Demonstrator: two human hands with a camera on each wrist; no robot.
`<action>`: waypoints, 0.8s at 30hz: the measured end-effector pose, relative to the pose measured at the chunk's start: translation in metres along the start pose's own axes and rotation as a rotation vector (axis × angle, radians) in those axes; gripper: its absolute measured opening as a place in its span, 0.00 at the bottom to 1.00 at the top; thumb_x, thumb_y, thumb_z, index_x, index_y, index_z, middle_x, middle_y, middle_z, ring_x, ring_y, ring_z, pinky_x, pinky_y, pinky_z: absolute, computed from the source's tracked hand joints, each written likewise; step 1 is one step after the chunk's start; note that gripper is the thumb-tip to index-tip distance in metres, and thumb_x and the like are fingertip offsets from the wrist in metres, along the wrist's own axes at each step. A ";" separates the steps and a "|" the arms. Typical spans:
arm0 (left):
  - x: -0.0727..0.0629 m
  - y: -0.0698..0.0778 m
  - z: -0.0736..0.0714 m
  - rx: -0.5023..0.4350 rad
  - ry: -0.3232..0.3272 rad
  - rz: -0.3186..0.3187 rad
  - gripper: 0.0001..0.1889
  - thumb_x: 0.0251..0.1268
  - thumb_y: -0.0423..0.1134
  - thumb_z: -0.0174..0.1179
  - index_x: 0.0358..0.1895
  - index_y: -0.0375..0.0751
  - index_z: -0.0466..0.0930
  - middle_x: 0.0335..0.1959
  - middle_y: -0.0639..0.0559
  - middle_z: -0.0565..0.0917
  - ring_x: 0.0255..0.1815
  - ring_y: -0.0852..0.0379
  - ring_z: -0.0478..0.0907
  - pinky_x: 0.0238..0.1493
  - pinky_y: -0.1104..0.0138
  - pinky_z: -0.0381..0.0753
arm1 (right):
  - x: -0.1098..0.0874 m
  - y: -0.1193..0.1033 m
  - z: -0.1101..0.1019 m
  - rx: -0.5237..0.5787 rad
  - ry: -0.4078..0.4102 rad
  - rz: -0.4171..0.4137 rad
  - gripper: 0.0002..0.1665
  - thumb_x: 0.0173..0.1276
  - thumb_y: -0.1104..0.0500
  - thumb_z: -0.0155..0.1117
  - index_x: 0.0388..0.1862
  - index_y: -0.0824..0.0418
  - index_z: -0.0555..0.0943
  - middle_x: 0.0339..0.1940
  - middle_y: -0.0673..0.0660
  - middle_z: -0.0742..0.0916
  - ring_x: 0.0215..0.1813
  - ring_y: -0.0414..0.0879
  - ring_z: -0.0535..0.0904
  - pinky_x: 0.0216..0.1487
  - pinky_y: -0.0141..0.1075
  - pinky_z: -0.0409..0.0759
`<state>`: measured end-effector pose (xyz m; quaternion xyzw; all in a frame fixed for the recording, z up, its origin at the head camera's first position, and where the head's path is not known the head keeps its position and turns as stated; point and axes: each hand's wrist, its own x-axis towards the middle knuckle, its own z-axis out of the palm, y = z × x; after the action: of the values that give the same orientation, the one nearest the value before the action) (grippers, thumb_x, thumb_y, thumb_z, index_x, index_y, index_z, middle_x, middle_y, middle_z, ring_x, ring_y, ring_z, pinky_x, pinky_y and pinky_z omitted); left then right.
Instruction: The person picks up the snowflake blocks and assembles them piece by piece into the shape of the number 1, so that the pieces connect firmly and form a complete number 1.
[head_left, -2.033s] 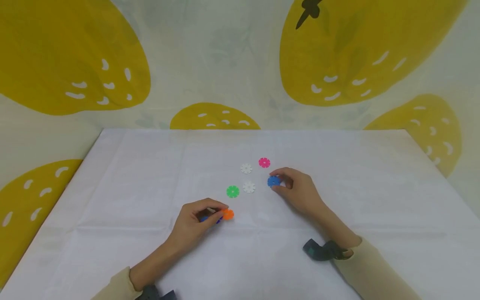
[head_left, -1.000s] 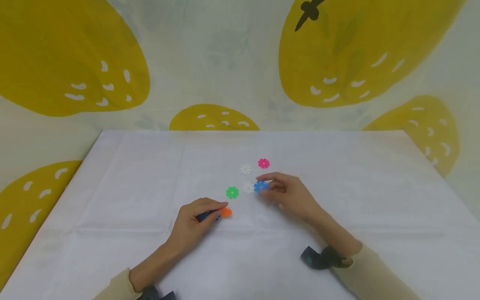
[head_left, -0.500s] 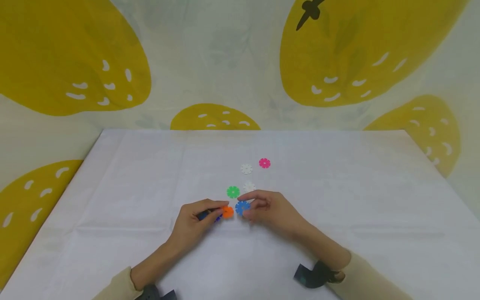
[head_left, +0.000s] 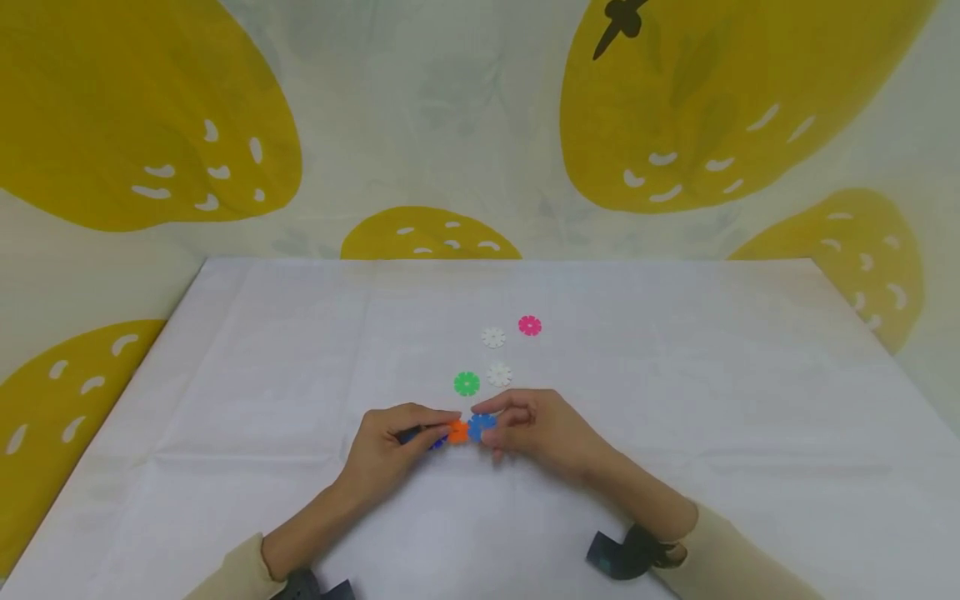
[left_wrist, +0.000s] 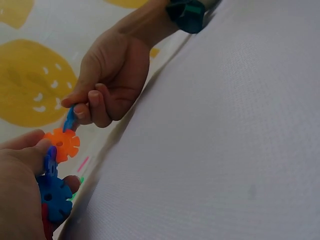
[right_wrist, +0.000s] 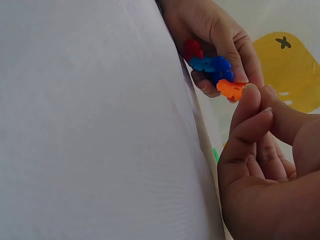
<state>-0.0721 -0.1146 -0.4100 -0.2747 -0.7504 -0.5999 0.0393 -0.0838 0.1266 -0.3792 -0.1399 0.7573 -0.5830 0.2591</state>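
My left hand point(head_left: 386, 446) pinches a short chain of notched plastic snowflake discs. In the right wrist view the chain runs from a red disc point(right_wrist: 192, 50) through a light blue disc point(right_wrist: 201, 64) and a dark blue disc point(right_wrist: 221, 69) to an orange disc point(right_wrist: 231, 89) at the end. My right hand point(head_left: 551, 433) pinches a single blue disc point(head_left: 482, 427) between thumb and fingers. Its edge meets the rim of the orange disc; how deep the notches sit in each other I cannot tell. Fingers hide most of the chain in the head view.
Beyond the hands, a green disc point(head_left: 467, 384), a white disc point(head_left: 499, 375), another white disc point(head_left: 493, 337) and a pink disc point(head_left: 529, 325) lie apart on the white-covered table point(head_left: 262, 358). A fruit-patterned cloth point(head_left: 450, 125) hangs behind it.
The right hand has carried the blue disc left and nearer, from beside the pink disc to the orange disc. The left hand has stayed almost in place, and the loose discs have not moved.
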 end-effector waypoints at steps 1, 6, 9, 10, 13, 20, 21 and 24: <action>0.000 0.000 0.000 0.003 -0.002 0.002 0.11 0.59 0.26 0.64 0.43 0.39 0.87 0.37 0.53 0.87 0.35 0.60 0.82 0.33 0.70 0.79 | 0.000 0.000 0.000 0.005 -0.006 0.002 0.21 0.62 0.53 0.70 0.54 0.55 0.81 0.27 0.56 0.87 0.35 0.52 0.82 0.49 0.44 0.71; 0.000 0.001 -0.001 0.015 -0.003 -0.010 0.10 0.57 0.29 0.66 0.43 0.41 0.88 0.34 0.56 0.87 0.32 0.60 0.81 0.29 0.71 0.77 | -0.001 0.002 0.001 0.060 -0.024 -0.001 0.20 0.63 0.56 0.69 0.54 0.57 0.81 0.28 0.58 0.87 0.35 0.53 0.83 0.41 0.38 0.75; 0.000 0.002 0.000 0.011 0.005 -0.019 0.10 0.56 0.29 0.67 0.42 0.41 0.88 0.32 0.57 0.87 0.31 0.60 0.82 0.29 0.71 0.78 | -0.002 0.003 0.003 0.107 -0.024 0.007 0.20 0.62 0.57 0.69 0.54 0.57 0.80 0.28 0.59 0.87 0.36 0.54 0.83 0.38 0.34 0.76; 0.000 0.003 0.000 0.005 0.007 -0.023 0.10 0.56 0.28 0.67 0.41 0.40 0.88 0.32 0.57 0.87 0.32 0.60 0.83 0.30 0.70 0.79 | -0.002 0.003 0.004 0.128 -0.026 0.010 0.21 0.62 0.57 0.69 0.54 0.57 0.80 0.29 0.60 0.87 0.36 0.54 0.83 0.37 0.34 0.76; 0.000 0.004 0.000 -0.010 0.005 -0.028 0.10 0.55 0.27 0.67 0.40 0.39 0.88 0.33 0.55 0.87 0.35 0.59 0.84 0.34 0.69 0.81 | -0.002 0.005 0.007 0.175 -0.027 0.019 0.21 0.62 0.58 0.69 0.54 0.59 0.80 0.29 0.61 0.87 0.36 0.54 0.84 0.35 0.33 0.77; -0.002 0.003 0.000 0.013 0.015 -0.046 0.09 0.53 0.26 0.67 0.38 0.41 0.89 0.34 0.57 0.87 0.36 0.58 0.84 0.33 0.68 0.81 | -0.002 0.007 0.011 0.204 -0.030 0.017 0.21 0.62 0.59 0.70 0.54 0.62 0.80 0.29 0.61 0.87 0.35 0.53 0.84 0.33 0.31 0.77; -0.002 0.002 0.000 0.016 0.020 -0.044 0.10 0.53 0.26 0.67 0.38 0.42 0.89 0.34 0.57 0.87 0.36 0.58 0.84 0.32 0.68 0.81 | -0.002 0.007 0.011 0.203 -0.030 0.014 0.21 0.62 0.59 0.70 0.54 0.63 0.80 0.30 0.61 0.87 0.34 0.53 0.84 0.33 0.31 0.77; -0.003 0.002 0.000 0.022 0.032 -0.037 0.10 0.53 0.26 0.67 0.37 0.43 0.89 0.33 0.56 0.87 0.34 0.60 0.84 0.31 0.69 0.80 | -0.002 0.007 0.012 0.197 -0.030 -0.004 0.22 0.62 0.60 0.69 0.54 0.65 0.79 0.29 0.61 0.87 0.33 0.53 0.83 0.32 0.31 0.76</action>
<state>-0.0691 -0.1152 -0.4093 -0.2508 -0.7613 -0.5964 0.0431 -0.0746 0.1196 -0.3872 -0.1237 0.6922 -0.6528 0.2817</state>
